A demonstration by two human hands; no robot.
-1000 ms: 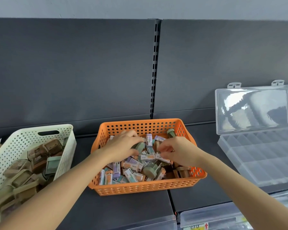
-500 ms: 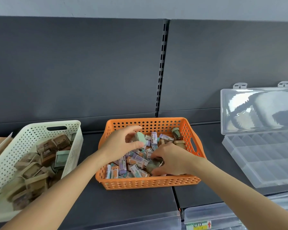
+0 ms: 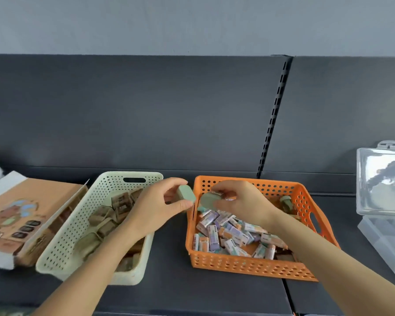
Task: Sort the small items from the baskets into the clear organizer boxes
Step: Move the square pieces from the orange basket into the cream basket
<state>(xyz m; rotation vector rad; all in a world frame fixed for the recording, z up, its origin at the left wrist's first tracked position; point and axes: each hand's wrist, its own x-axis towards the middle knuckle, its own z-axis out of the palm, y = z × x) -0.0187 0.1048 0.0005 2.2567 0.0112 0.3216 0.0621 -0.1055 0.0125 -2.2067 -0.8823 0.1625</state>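
Hands each pinch a matte sage-green piece: left hand (image 3: 155, 210) a round-cornered block (image 3: 186, 195), right hand (image 3: 244, 201) a flat-faced disc (image 3: 206, 201).

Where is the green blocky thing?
In the head view, the left hand pinches the green block just left of centre, above the gap between the cream basket and the orange basket.

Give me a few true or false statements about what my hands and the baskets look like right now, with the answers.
1. The left hand pinches a green block. True.
2. The right hand holds nothing. False: it grips a round green piece over the orange basket.
3. The clear organizer box has its lid shut. False: the lid stands open.
4. The cream basket sits left of the orange basket. True.
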